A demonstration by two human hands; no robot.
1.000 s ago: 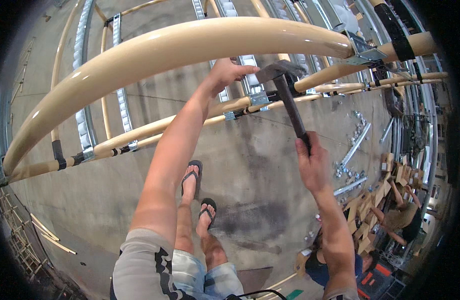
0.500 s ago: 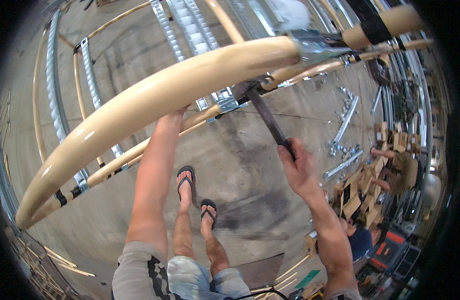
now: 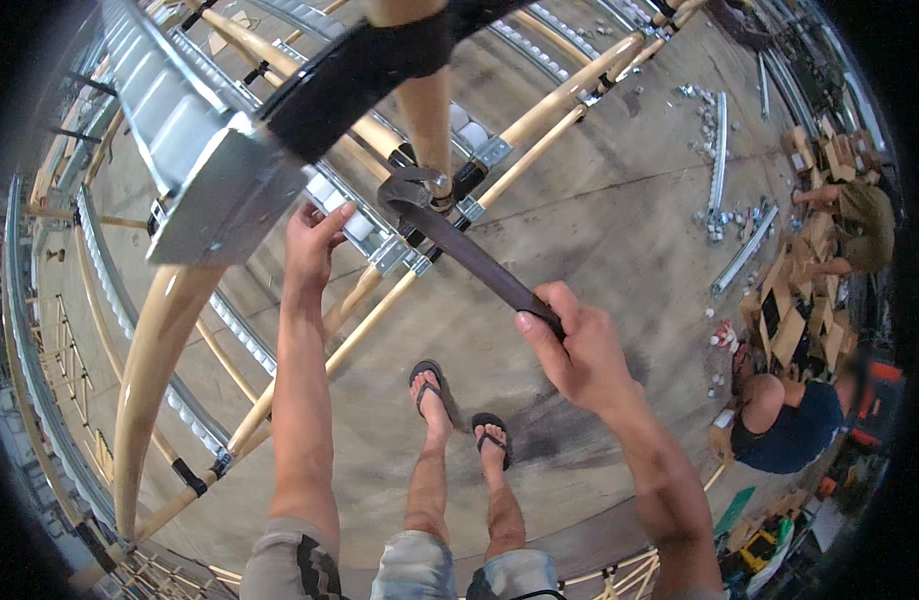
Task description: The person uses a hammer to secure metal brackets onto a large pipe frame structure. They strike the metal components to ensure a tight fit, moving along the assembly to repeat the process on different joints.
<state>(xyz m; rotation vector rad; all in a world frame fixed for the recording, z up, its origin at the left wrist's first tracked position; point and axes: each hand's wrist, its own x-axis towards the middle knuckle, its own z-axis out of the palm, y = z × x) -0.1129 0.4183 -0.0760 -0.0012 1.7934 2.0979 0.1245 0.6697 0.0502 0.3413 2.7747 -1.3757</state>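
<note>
We see the right hand (image 3: 585, 350) closed around the dark, slender handle of the hammer (image 3: 470, 253); its worn metal head lies beyond the fingertips, near a smooth tan tube (image 3: 428, 120), but if they touch we cannot tell. The left hand (image 3: 310, 250) has its thumb apart at the roller track (image 3: 358, 228) of white rollers; some fingers are hard to distinguish, so its grip stays unclear to us. A shiny, flat-faced metal bracket (image 3: 230, 195) hides part of the frame.
</note>
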